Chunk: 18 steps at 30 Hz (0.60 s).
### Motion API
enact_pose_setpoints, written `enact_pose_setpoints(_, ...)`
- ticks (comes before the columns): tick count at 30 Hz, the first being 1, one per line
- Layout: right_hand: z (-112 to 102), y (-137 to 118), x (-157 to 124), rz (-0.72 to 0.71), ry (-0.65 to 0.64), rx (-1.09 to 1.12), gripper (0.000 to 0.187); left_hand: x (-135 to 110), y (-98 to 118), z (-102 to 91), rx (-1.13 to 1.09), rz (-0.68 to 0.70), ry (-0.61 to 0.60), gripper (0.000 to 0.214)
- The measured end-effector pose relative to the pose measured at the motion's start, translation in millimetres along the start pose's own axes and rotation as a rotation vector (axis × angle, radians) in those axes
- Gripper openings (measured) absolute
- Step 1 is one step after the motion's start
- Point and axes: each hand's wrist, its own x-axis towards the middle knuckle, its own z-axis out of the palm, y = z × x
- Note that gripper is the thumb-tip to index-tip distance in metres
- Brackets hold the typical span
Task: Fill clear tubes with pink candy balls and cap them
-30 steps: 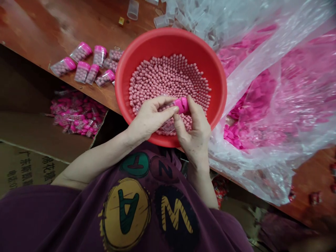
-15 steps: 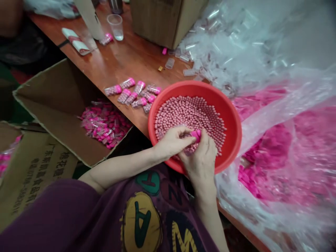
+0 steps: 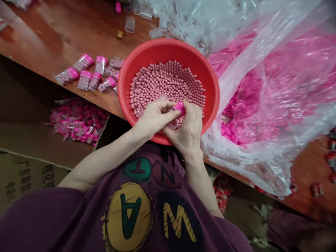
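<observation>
The left hand [image 3: 154,117] and right hand [image 3: 188,129], fingers curled and nearly closed, pinch a pink cap [image 3: 179,108] low in a red plastic basin [image 3: 168,47] of pink beads [image 3: 168,84], mid-frame. Capped clear tubes [image 3: 84,63] lie left on the tabletop [image 3: 52,38].

Here at six o'clock, the purple T-shirt [image 3: 65,217] flashes big letters T, Z, A, W; over at eight o'clock, a cardboard carton [image 3: 31,178] carries printed Chinese, opening 广东!
</observation>
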Motion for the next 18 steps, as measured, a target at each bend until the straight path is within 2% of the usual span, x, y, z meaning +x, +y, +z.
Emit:
enact_pose_setpoints(10, -6, -2, 1, -0.037, 0.016, -0.11, 0.062, -2, -3, -2.9, -0.015, 0.078, -0.082, 0.011)
enact_pose_setpoints(13, -8, -2, 2, 0.023, -0.094, -0.054, 0.069, -1, -5, -2.6, -0.002, 0.094, -0.035, 0.01)
enact_pose_setpoints(16, -13, -2, 5, 0.117, -0.231, 0.114, 0.082, -1, -6, -2.9, -0.008, 0.127, 0.019, 0.01)
enact_pose_setpoints(18, -18, 0, 9, 0.16, -0.248, 0.257, 0.081, 0, -6, -3.4, -0.001, 0.152, 0.016, 0.012)
